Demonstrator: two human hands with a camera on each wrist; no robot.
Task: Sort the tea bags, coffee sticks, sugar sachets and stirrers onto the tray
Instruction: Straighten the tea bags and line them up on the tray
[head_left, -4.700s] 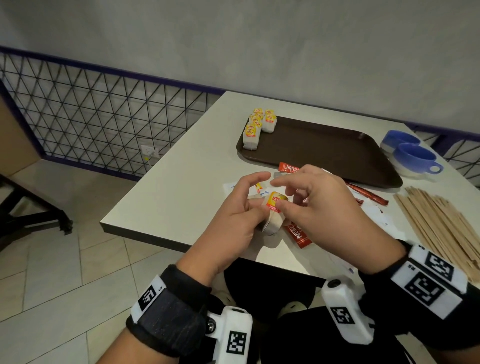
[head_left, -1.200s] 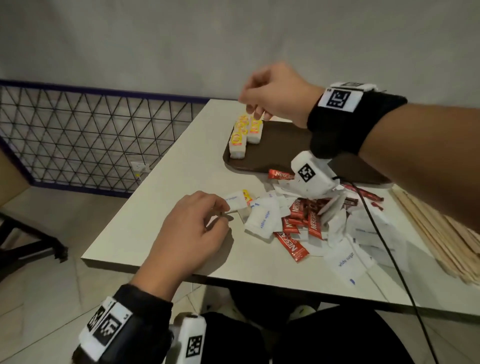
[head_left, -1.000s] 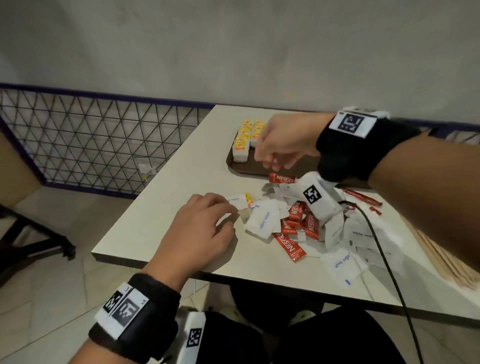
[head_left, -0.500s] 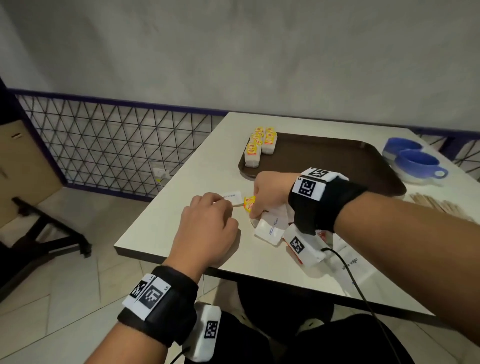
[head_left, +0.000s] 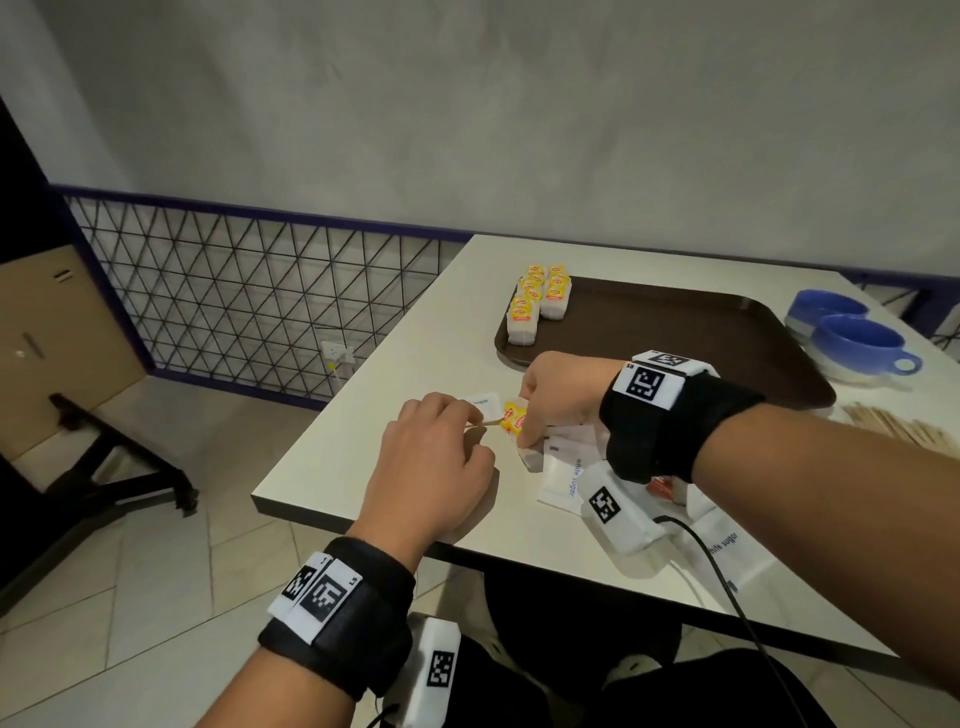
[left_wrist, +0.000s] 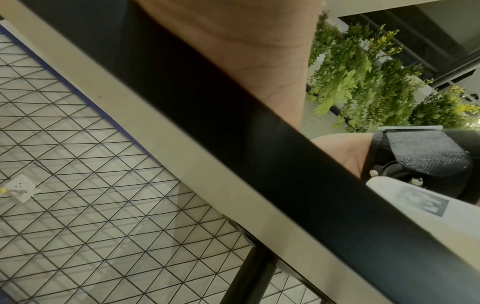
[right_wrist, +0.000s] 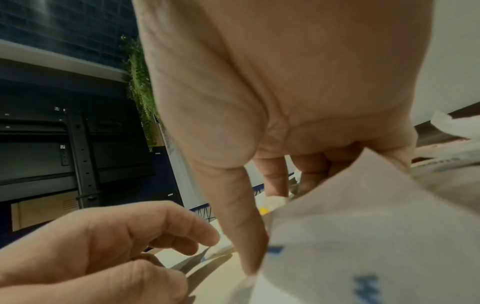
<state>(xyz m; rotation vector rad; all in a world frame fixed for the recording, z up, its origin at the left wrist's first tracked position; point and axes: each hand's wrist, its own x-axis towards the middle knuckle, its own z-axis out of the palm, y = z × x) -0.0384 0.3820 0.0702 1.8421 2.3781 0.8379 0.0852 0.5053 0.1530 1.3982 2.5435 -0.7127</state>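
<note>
Near the middle of the head view, both hands met over a loose tea bag (head_left: 514, 418) lying on the white table (head_left: 363, 457) at the left end of the pile of sugar sachets (head_left: 563, 475). The right hand (head_left: 563, 397) was curled down over it, fingertips on or around the bag just beside its yellow tag; whether they had truly closed on it I could not tell, since the knuckles hid the contact. The left hand (head_left: 434, 462) had its fingers bent, thumb and forefinger pinched on what looked like the bag's thin string or a sliver of paper running toward the tag. The brown tray (head_left: 675, 332) sat in the upper right of the frame, with a row of tea bags (head_left: 540, 301) already in its far left corner; wooden stirrers (head_left: 904, 431) lay at the right edge. By my judgement the bag would be very light, soft and easily crumpled, its string apt to snag neighbouring sachets. It was probably best taken by the flat paper body with a gentle pinch, the tag tucked in, rather than dangled by the string.
</note>
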